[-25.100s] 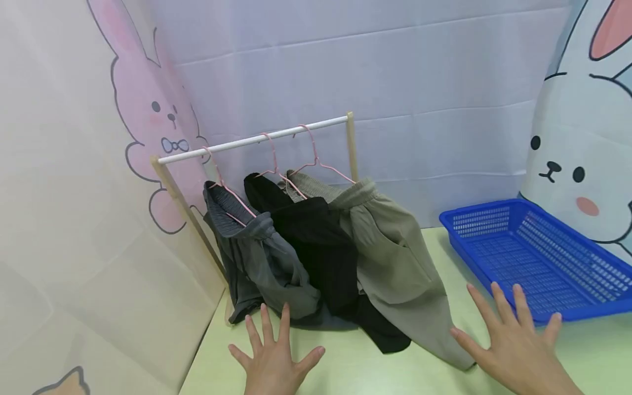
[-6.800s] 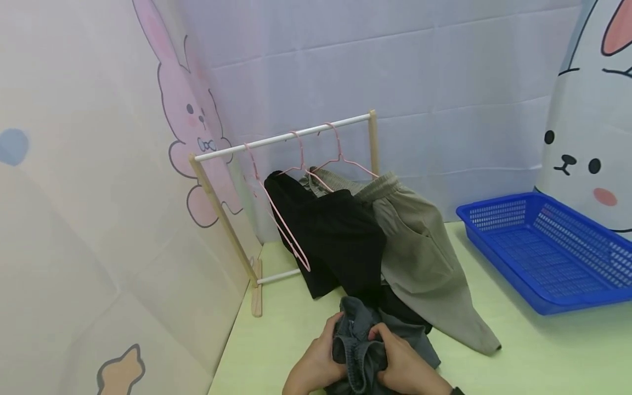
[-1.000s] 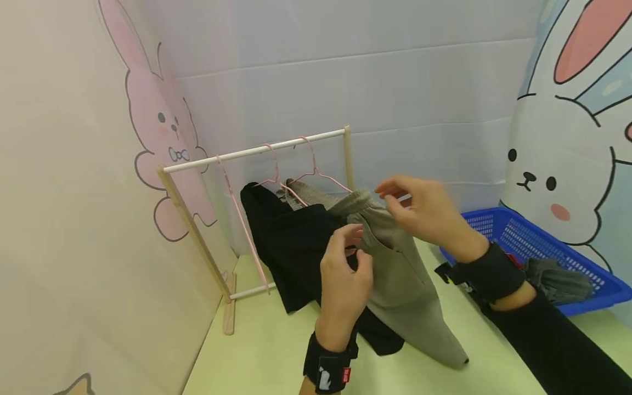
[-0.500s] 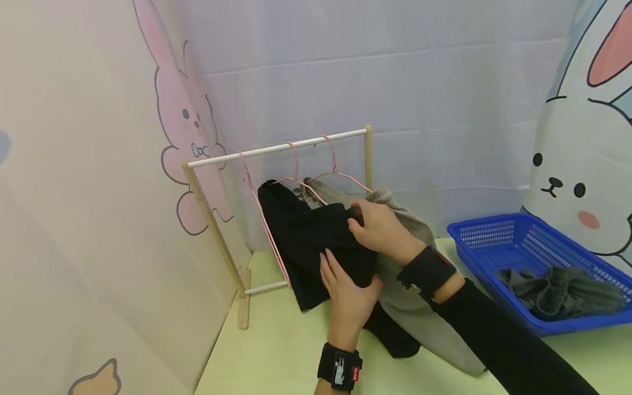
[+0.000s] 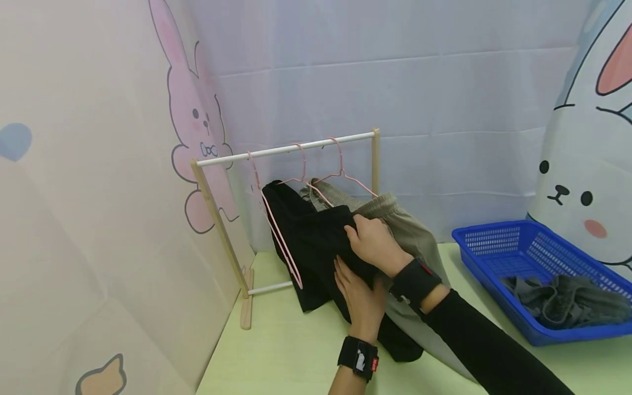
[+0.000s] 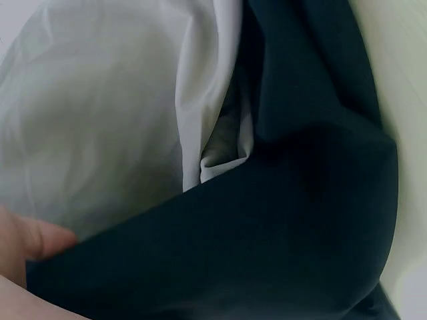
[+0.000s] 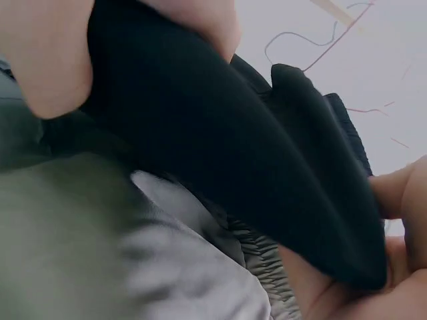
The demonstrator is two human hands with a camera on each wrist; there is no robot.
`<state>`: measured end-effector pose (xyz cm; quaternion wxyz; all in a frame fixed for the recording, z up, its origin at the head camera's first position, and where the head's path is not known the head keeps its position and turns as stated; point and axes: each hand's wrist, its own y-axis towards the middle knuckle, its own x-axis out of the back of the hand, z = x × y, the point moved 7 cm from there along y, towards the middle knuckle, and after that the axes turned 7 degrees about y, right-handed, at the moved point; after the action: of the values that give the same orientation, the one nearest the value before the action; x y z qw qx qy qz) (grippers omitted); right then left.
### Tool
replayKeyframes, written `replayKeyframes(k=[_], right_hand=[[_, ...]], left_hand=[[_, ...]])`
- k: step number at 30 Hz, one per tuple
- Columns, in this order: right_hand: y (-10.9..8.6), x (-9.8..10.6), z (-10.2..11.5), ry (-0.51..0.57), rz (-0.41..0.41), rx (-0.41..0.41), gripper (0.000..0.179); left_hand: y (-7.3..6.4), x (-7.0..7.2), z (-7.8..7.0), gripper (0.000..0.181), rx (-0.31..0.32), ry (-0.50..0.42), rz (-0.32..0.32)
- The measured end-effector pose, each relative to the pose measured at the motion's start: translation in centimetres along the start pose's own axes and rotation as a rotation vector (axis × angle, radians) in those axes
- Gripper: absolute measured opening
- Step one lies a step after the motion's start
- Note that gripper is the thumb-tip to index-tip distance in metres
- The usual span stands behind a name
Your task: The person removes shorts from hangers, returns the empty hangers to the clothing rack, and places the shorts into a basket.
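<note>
A pair of black pants (image 5: 316,236) hangs from the middle pink hanger (image 5: 321,195) on the small rack. My right hand (image 5: 377,244) pinches the right end of their waistband; in the right wrist view the black cloth (image 7: 220,147) runs between its thumb and fingers. Lower down, my left hand (image 5: 362,302) holds the side of the pants, fingers along the front and thumb (image 6: 50,239) at the cloth's edge. Directly behind hang khaki pants (image 5: 415,230) on another pink hanger (image 5: 340,173), partly hidden by my right hand and arm.
A bare pink hanger (image 5: 278,233) hangs at the left of the rack's white rail (image 5: 276,150). The blue basket (image 5: 481,277) at the right holds crumpled grey pants (image 5: 568,302). Printed curtains stand behind and at the left of the pale green table (image 5: 276,356).
The grey pants, earlier on the left hanger and later in both hands, now lie in the basket. Within the last second both hands came onto the black pants and took hold.
</note>
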<state>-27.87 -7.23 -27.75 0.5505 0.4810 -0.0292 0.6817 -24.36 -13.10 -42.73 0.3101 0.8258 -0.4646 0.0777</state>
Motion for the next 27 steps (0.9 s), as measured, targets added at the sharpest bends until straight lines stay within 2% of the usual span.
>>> replayKeyframes(k=[6,12,21,27], right_hand=[[-0.4,-0.5,0.4,0.01,-0.032,0.045,0.023],[-0.2,0.0,1.0,-0.016,-0.091,0.073,0.022],[-0.3,2.7,2.4,-0.045,-0.133,0.06,0.021],[-1.0,5.4,3.4,-0.042,-0.165,0.069,0.019]], left_hand=[[0.1,-0.1,-0.1,0.09,-0.017,0.029,-0.006],[0.4,0.3,-1.1,0.089,-0.074,0.028,-0.012],[0.3,1.7,-3.9,0.092,-0.129,0.006,-0.022],[-0.3,2.4,-6.3,0.096,-0.178,-0.012,-0.003]])
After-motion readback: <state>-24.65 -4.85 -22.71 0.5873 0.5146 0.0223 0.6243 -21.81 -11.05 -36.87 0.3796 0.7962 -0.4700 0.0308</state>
